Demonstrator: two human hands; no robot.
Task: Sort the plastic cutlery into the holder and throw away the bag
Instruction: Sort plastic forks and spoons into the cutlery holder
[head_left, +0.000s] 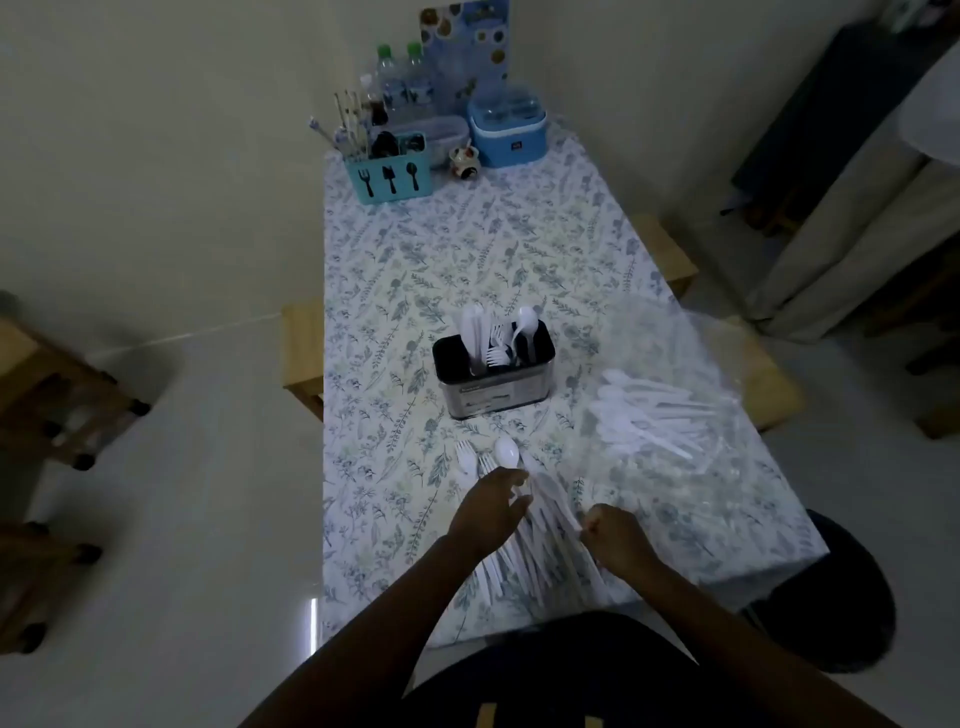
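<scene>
A black and silver cutlery holder stands mid-table with white plastic pieces upright in it. A pile of white plastic cutlery lies fanned out on the tablecloth at the near edge. My left hand is closed on a white plastic spoon, whose bowl points away from me. My right hand is curled into a fist at the pile's right side, pinching a white handle. To the right lies a clear plastic bag with several white spoons in it. A white fork rests left of the spoon.
A floral tablecloth covers the table. At the far end stand a blue cutlery caddy, water bottles, a blue lidded container and a small mug. Wooden stools flank the table; a dark round seat is at right.
</scene>
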